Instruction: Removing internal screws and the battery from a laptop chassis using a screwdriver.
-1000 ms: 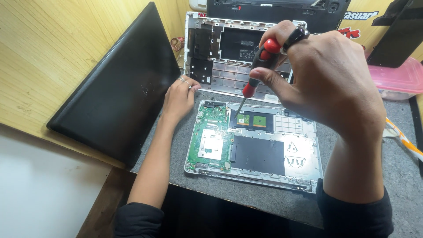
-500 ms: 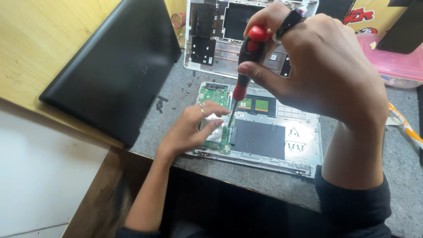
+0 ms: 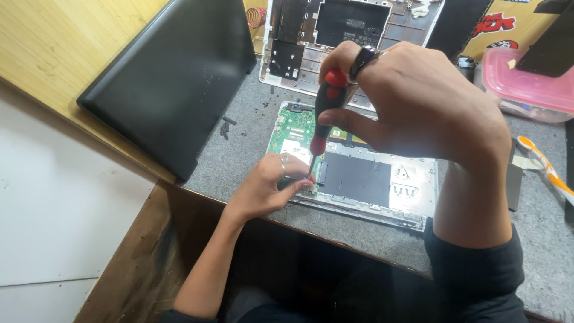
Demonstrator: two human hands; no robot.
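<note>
An opened white laptop base (image 3: pixel 412 194) lies on the grey mat, showing a green circuit board (image 3: pixel 294 127) and a dark flat battery panel (image 3: pixel 356 177). My right hand (image 3: pixel 418 104) is closed around a red and black screwdriver (image 3: pixel 326 110), held nearly upright, its tip down at the board's near left corner. My left hand (image 3: pixel 269 185) rests on that same corner, fingertips pinched beside the screwdriver tip; whether it holds a small part I cannot tell.
A black laptop lid (image 3: pixel 173 78) lies at the left on the wooden top. A second white laptop shell (image 3: pixel 299 54) sits behind. A pink lidded box (image 3: pixel 526 84) stands far right, an orange-white strip (image 3: pixel 544 167) beside it. Small black screws (image 3: pixel 227 127) lie on the mat.
My left hand moved from the board's far left edge down to its near corner. The screwdriver followed, its tip dropping to that corner. The view shifted down and left.
</note>
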